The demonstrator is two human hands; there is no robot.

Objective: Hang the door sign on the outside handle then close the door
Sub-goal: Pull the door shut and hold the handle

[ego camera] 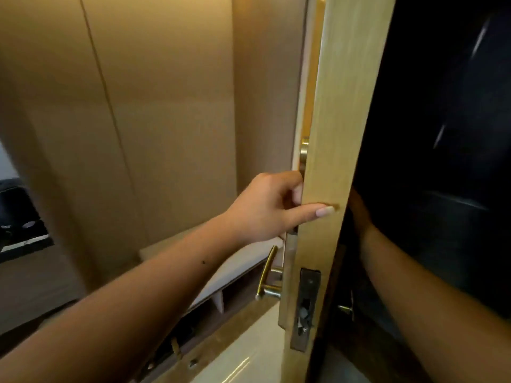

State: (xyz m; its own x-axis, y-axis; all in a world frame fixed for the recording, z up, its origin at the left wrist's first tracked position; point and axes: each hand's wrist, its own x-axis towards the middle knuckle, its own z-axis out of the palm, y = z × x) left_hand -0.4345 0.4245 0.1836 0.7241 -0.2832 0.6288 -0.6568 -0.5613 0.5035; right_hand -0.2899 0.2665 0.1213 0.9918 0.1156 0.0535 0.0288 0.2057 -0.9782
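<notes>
The left hand [272, 208] grips the edge of the open door [345, 134] above its handle [266, 272], the right hand [359, 214] is mostly hidden behind it, its grip unclear; no sign or writing shows.

right hand [359, 214] mostly hidden behind door [343, 134], door sign unseen
</notes>
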